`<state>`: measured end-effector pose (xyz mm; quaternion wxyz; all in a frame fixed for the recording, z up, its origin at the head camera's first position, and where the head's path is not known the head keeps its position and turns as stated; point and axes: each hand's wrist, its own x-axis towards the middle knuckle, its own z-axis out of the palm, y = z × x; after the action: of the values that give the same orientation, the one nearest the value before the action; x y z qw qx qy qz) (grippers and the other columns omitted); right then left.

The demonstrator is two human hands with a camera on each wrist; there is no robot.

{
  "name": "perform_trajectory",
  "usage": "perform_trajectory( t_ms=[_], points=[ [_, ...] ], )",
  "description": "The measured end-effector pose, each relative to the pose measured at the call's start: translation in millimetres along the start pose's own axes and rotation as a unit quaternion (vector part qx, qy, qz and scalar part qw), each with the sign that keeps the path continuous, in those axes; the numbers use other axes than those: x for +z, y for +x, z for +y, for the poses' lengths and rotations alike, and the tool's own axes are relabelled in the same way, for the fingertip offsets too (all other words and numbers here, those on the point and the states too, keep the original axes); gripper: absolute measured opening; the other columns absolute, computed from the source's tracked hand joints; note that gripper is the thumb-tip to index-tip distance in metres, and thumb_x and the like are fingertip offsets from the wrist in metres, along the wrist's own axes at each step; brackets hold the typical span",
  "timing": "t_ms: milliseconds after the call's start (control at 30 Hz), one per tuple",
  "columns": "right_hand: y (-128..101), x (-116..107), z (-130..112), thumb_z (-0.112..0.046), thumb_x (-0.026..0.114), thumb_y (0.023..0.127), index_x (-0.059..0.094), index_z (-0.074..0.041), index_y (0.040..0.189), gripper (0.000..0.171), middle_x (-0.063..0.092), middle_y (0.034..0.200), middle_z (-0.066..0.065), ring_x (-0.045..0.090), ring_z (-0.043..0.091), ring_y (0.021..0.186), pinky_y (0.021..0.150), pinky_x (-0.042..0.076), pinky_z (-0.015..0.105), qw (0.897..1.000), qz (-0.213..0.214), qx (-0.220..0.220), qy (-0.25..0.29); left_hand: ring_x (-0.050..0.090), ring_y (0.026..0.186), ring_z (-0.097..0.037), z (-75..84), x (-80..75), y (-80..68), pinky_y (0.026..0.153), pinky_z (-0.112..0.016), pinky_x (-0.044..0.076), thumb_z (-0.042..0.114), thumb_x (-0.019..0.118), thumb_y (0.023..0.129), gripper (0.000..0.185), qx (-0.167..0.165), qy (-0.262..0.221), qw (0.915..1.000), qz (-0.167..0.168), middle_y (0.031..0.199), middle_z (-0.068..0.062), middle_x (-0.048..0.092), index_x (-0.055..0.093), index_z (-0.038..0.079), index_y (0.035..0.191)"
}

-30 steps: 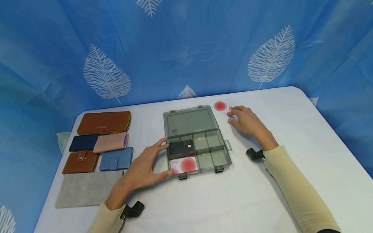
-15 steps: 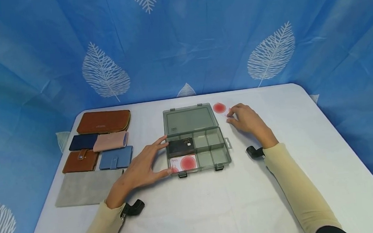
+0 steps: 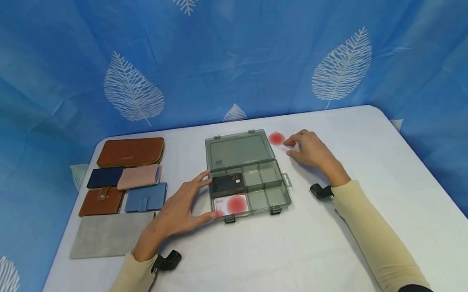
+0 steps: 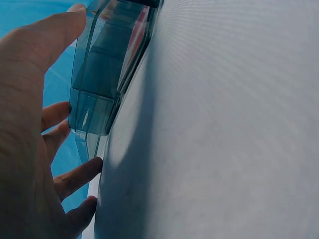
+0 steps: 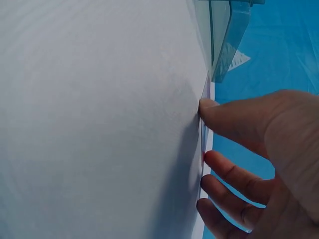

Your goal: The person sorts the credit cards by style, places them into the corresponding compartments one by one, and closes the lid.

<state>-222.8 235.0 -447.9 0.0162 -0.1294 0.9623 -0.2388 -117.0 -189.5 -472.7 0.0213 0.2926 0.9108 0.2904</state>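
A translucent grey-green compartment box (image 3: 274,197) lies with its lid (image 3: 240,149) folded back. In its left compartments are a black card (image 3: 225,186) marked VIP and a white card with a red circle (image 3: 236,205). My left hand (image 3: 180,211) touches the box's left side, thumb at the front corner and forefinger farther back; the left wrist view shows the thumb on the wall. Right of the lid, my right hand (image 3: 309,149) pinches a white card with red circles (image 3: 276,138) between thumb and fingers. The right wrist view shows this card edge-on, close to the tabletop.
At the left lie a brown zip wallet (image 3: 129,153), a dark blue wallet (image 3: 103,178), a pink wallet (image 3: 137,177), a brown snap wallet (image 3: 98,203), a light blue wallet (image 3: 149,196) and a flat grey pouch (image 3: 105,236). A blue curtain (image 3: 234,49) hangs behind the white table.
The card under my right hand has slid slightly toward the front of the table, and more of it shows by the fingers. My left hand and the box have stayed put.
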Motion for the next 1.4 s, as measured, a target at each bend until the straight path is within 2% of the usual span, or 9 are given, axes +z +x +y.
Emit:
perform_trajectory(
  t_ms=[167, 267, 367, 467, 633, 767, 900, 1033, 1400],
  points=[
    [-1.1, 0.3, 1.4, -0.021, 0.085, 0.094, 0.078, 0.000, 0.113, 0.029, 0.068, 0.113, 0.024, 0.058, 0.046, 0.116, 0.100, 0.048, 0.060, 1.000, 0.010, 0.002, 0.002, 0.047, 0.150, -0.032, 0.1, -0.1, 2.2, 0.107, -0.069, 0.047, 0.059, 0.080, 0.091, 0.096, 0.001, -0.002, 1.0000, 0.000, 0.178, 0.007, 0.026, 0.038, 0.020, 0.169],
    [-1.3, 1.1, 3.1, -0.022, 0.085, 0.094, 0.074, 0.001, 0.120, 0.037, 0.071, 0.115, 0.024, 0.062, 0.044, 0.112, 0.097, 0.049, 0.058, 0.999, 0.008, 0.027, 0.018, 0.047, 0.150, -0.032, -0.1, 0.6, 2.4, 0.106, -0.069, 0.048, 0.060, 0.080, 0.091, 0.097, 0.002, 0.000, 1.0000, 0.000, 0.178, 0.006, 0.027, 0.037, 0.021, 0.169],
    [-1.7, 0.0, 4.1, -0.024, 0.084, 0.095, 0.064, 0.005, 0.137, 0.054, 0.070, 0.126, 0.027, 0.063, 0.045, 0.117, 0.102, 0.049, 0.059, 0.997, -0.010, 0.062, 0.042, 0.048, 0.149, -0.031, -0.3, 0.9, 1.6, 0.106, -0.068, 0.048, 0.060, 0.080, 0.091, 0.097, 0.002, 0.002, 1.0000, -0.001, 0.178, 0.006, 0.027, 0.038, 0.021, 0.169],
    [-1.4, -1.6, 4.8, -0.027, 0.083, 0.096, 0.059, 0.007, 0.143, 0.063, 0.067, 0.134, 0.030, 0.062, 0.046, 0.124, 0.108, 0.048, 0.060, 0.995, -0.029, 0.084, 0.056, 0.048, 0.149, -0.030, -1.0, 1.3, 0.7, 0.106, -0.067, 0.049, 0.060, 0.080, 0.090, 0.097, -0.002, 0.002, 1.0000, -0.002, 0.177, 0.008, 0.027, 0.038, 0.022, 0.169],
    [0.2, -3.1, 5.0, -0.026, 0.084, 0.095, 0.059, 0.010, 0.141, 0.063, 0.064, 0.131, 0.031, 0.060, 0.045, 0.122, 0.106, 0.048, 0.059, 0.995, -0.034, 0.079, 0.057, 0.047, 0.149, -0.030, -2.2, 1.2, -0.2, 0.107, -0.067, 0.048, 0.058, 0.081, 0.090, 0.096, 0.000, 0.003, 1.0000, 0.001, 0.178, 0.009, 0.026, 0.040, 0.020, 0.168],
    [-1.2, -3.4, 2.8, -0.021, 0.082, 0.096, 0.057, 0.005, 0.139, 0.056, 0.066, 0.124, 0.029, 0.063, 0.044, 0.113, 0.099, 0.049, 0.059, 0.996, -0.023, 0.064, 0.062, 0.048, 0.149, -0.032, -1.6, 0.3, -1.1, 0.107, -0.067, 0.048, 0.058, 0.081, 0.090, 0.095, 0.002, 0.004, 1.0000, 0.002, 0.178, 0.007, 0.026, 0.041, 0.018, 0.167],
    [-3.3, -2.9, -0.5, -0.016, 0.070, 0.103, 0.059, -0.001, 0.136, 0.038, 0.073, 0.114, 0.025, 0.070, 0.041, 0.099, 0.088, 0.053, 0.057, 0.997, 0.012, 0.053, 0.056, 0.047, 0.150, -0.031, -0.8, -0.6, -0.6, 0.107, -0.067, 0.048, 0.058, 0.080, 0.091, 0.095, -0.004, -0.001, 1.0000, -0.004, 0.178, 0.008, 0.026, 0.041, 0.019, 0.167],
    [-5.0, -4.7, -6.1, -0.013, 0.062, 0.108, 0.065, -0.005, 0.134, 0.027, 0.075, 0.110, 0.021, 0.071, 0.038, 0.097, 0.083, 0.054, 0.056, 0.996, 0.070, 0.040, 0.047, 0.047, 0.150, -0.031, -0.6, -1.1, 1.3, 0.108, -0.067, 0.047, 0.060, 0.079, 0.091, 0.094, -0.005, 0.003, 1.0000, -0.007, 0.178, 0.008, 0.026, 0.041, 0.021, 0.167],
    [-12.0, -21.7, -55.5, -0.016, 0.070, 0.106, 0.074, -0.011, 0.123, 0.018, 0.080, 0.102, 0.013, 0.074, 0.035, 0.091, 0.080, 0.059, 0.053, 0.978, 0.192, -0.044, 0.063, 0.046, 0.150, -0.032, -1.6, -3.7, 3.7, 0.108, -0.069, 0.047, 0.062, 0.078, 0.091, 0.095, -0.005, 0.007, 0.9999, -0.006, 0.178, 0.008, 0.025, 0.040, 0.022, 0.168]
  ],
)
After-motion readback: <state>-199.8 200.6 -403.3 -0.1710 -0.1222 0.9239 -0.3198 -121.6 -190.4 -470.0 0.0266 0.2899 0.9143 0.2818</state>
